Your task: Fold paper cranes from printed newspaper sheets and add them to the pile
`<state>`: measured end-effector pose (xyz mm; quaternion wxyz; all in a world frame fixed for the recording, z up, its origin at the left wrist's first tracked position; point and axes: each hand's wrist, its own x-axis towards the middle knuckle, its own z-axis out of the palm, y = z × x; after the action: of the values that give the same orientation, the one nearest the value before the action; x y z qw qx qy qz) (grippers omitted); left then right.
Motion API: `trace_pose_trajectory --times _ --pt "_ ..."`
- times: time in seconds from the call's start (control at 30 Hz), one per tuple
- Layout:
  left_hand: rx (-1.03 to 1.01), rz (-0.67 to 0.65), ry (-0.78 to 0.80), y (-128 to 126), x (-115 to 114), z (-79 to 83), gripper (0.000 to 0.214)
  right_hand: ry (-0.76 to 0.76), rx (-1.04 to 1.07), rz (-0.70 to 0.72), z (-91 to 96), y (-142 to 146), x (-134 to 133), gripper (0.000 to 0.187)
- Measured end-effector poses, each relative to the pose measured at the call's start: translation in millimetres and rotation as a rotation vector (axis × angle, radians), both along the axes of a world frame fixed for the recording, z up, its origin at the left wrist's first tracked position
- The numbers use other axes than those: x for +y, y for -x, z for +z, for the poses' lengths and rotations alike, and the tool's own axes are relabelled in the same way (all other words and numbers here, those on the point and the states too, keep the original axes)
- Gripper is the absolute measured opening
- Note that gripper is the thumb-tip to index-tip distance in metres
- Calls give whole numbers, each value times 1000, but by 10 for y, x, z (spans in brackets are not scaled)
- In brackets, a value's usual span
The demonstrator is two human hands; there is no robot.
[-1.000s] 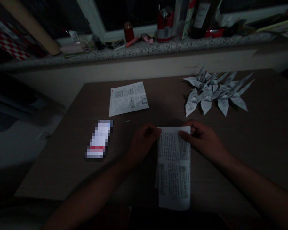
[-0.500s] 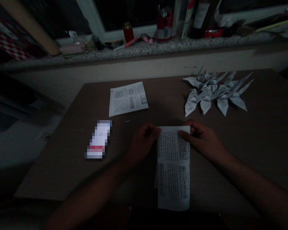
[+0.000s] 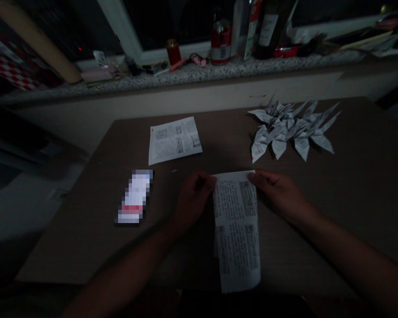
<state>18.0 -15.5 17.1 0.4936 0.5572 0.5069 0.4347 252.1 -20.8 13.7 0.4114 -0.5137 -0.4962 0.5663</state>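
A long strip of printed paper [image 3: 237,229], folded lengthwise, lies on the brown table [image 3: 351,185] in front of me. My left hand [image 3: 194,198] pinches its top left corner, fingers curled. My right hand [image 3: 278,194] holds the top right corner, fingers pressed on the sheet. The strip's lower end reaches the table's near edge.
A flat printed sheet [image 3: 174,140] lies behind my left hand. A phone [image 3: 134,197] rests at the left. A pile of several folded paper cranes [image 3: 290,128] sits at the back right. The stone windowsill [image 3: 192,73] behind holds cans, bottles and clutter.
The view has shifted slightly. Both hands stay at the strip's top corners; the right hand's fingers have slid a little toward the top edge.
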Motion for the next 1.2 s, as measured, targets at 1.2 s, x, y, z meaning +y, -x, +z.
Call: trace_pose_trajectory --times 1.2 --pt "80 -11 -17 13 6 47 23 -152 -197 -3 66 -26 14 41"
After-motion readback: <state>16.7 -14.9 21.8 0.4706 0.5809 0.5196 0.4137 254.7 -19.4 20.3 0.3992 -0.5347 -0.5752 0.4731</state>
